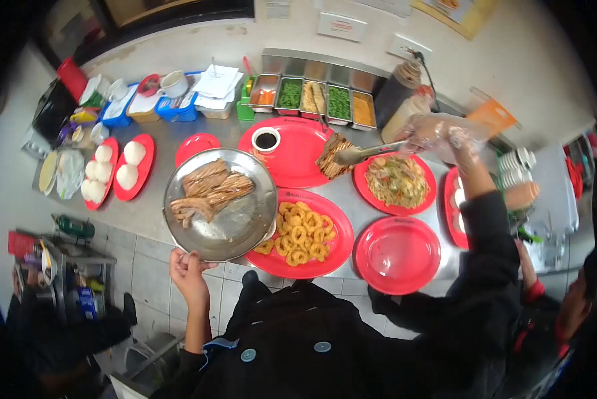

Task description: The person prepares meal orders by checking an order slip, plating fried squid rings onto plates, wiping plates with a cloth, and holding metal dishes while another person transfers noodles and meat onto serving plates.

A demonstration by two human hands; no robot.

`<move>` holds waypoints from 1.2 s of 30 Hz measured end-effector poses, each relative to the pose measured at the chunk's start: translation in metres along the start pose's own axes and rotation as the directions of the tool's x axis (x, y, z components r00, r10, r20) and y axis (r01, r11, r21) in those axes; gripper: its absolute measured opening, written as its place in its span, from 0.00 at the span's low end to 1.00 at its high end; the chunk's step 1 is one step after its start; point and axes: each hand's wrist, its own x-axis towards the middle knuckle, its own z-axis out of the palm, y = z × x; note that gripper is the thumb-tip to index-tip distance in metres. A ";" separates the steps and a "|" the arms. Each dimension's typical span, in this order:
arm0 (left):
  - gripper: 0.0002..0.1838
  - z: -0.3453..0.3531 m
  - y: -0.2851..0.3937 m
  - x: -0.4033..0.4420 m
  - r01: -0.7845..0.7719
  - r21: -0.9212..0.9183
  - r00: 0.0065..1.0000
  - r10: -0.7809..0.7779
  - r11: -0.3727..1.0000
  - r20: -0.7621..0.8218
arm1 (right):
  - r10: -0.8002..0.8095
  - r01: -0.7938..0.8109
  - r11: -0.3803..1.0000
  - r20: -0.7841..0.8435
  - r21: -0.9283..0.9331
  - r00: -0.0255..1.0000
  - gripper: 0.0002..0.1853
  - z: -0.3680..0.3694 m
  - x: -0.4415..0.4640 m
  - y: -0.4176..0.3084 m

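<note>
My left hand (190, 267) grips the near rim of a round metal pan (228, 223), which holds several strips of grilled meat (212, 189). My right hand (438, 138), in a clear plastic glove, is closed around metal tongs (371, 153). A piece of grilled meat (335, 157) hangs in the tongs over the right end of a red oval plate (295, 166). On that plate's left part stands a white cup of dark sauce (266, 139). Nearer me, fried rings (301, 233) lie on another red oval plate (338, 256).
A plate of noodles (397, 181) and a bare red plate (397, 255) lie to the right. Behind are metal trays of toppings (313, 98) and sauce bottles (408, 113). Rice mounds on red plates (133, 166) sit left. Other people (564, 312) stand at both sides.
</note>
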 end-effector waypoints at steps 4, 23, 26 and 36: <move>0.05 0.003 0.003 -0.027 -0.004 -0.014 0.980 0.001 1.000 -0.199 | 0.209 -0.065 0.927 0.364 -0.369 0.908 0.24 -0.033 0.095 0.016; 0.02 0.015 -0.006 -0.012 0.069 0.004 0.989 -0.068 0.998 -0.130 | 0.066 -0.299 0.297 -0.293 -0.907 0.954 0.21 0.012 0.071 -0.015; 0.03 0.018 -0.007 -0.003 0.073 -0.017 0.994 -0.074 0.997 -0.076 | 0.133 -0.385 0.368 -0.362 -0.846 0.923 0.24 0.022 0.044 -0.013; 0.05 0.034 -0.009 0.006 0.134 -0.016 0.989 -0.133 0.991 0.068 | 0.049 -0.171 0.954 -0.437 -0.245 0.898 0.25 0.112 -0.024 -0.085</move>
